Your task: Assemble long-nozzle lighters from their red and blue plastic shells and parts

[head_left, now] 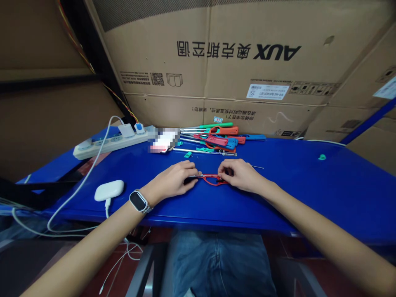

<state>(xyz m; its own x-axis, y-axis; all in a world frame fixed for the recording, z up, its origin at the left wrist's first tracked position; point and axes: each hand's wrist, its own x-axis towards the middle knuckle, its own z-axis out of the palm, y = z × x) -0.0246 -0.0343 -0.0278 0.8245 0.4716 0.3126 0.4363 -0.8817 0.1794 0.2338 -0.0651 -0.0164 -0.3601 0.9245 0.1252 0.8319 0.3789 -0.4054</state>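
On the glossy blue table [309, 185], a slim red tool [213, 180] lies at centre, a looped plastic handle with a thin metal rod. The left hand [175, 180] pinches the rod end with curled fingers, and the right hand [239, 175] clamps the handle. Similar coloured tools [221, 138] are piled at twelve o'clock. A smooth white pebble-shaped charger [109, 190] sits at nine.

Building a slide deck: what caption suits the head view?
Left hand and right hand grip a red-handled tool on a blue table.

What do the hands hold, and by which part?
One red tool: the left hand pinches its thin metal end, the right hand grips its red handle.
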